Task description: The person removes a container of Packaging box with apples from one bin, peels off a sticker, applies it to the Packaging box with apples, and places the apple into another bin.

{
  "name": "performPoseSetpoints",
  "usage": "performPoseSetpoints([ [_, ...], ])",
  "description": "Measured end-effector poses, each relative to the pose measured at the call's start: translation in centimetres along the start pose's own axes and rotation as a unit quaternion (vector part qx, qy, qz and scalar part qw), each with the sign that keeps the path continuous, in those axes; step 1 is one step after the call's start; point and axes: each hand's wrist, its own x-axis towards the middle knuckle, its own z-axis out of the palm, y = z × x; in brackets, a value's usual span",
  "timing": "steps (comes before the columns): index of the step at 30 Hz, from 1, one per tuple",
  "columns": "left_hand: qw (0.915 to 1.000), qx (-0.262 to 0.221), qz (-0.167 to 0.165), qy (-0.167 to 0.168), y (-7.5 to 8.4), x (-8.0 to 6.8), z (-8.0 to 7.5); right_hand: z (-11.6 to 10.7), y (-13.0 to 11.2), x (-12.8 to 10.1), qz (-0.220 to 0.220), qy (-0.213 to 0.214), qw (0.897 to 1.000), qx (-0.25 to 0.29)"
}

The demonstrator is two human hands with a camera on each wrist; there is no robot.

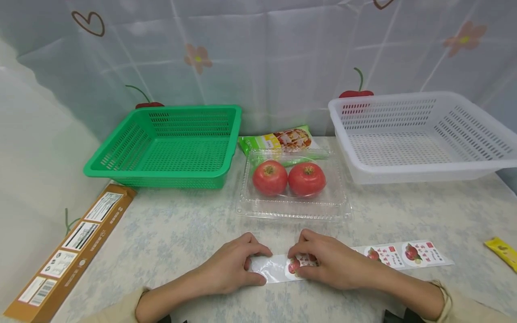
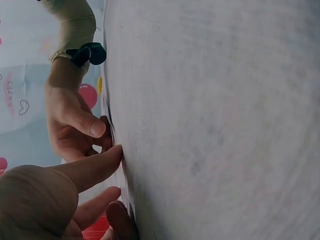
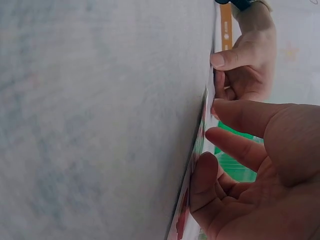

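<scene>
A strip of printed stickers point(image 1: 272, 268) lies crosswise on the table in front of me, its left part bare and glossy, the rest bearing round fruit labels. My left hand point(image 1: 238, 262) holds the bare left end, thumb at the near edge and forefinger at the far edge. On the first label point(image 1: 293, 265), my right hand point(image 1: 329, 260) pinches from both edges with thumb and fingers, covering part of its print. Beyond that hand the strip continues right, with more labels point(image 1: 413, 253) showing. Both wrist views show the fingertips low at the table surface.
Behind the hands is a clear plastic clamshell box point(image 1: 294, 211) with two round red fruits point(image 1: 307, 178). A green basket point(image 1: 161, 174) and a white basket point(image 1: 420, 169) flank it. Also around are a green food packet point(image 1: 292, 140), a brown carton point(image 1: 68, 255) and a yellow packet point(image 1: 502, 252).
</scene>
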Motion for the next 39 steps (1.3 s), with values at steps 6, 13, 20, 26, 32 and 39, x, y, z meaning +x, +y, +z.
performPoseSetpoints([
  [6,1.0,0.004,0.003,0.0,-0.07,0.09,-0.08,0.13,0.07,0.08,-0.019,0.007,1.0,-0.007],
  [13,1.0,0.004,0.006,-0.001,-0.07,0.12,-0.14,0.28,0.06,0.27,-0.036,0.001,0.999,-0.026],
  [20,0.9999,0.006,0.01,0.0,-0.15,0.14,-0.11,0.39,-0.15,0.34,-0.051,-0.007,0.997,-0.052],
  [26,0.9999,0.007,0.014,0.001,-0.18,0.17,-0.08,0.38,-0.04,0.32,-0.058,-0.004,0.997,-0.049],
  [32,0.9999,0.005,0.015,0.001,-0.25,0.13,-0.04,0.29,0.06,0.31,-0.059,-0.019,0.997,-0.048],
  [39,0.9998,0.008,0.016,0.005,-0.3,0.14,-0.01,0.16,0.13,0.34,-0.062,-0.019,0.997,-0.034],
])
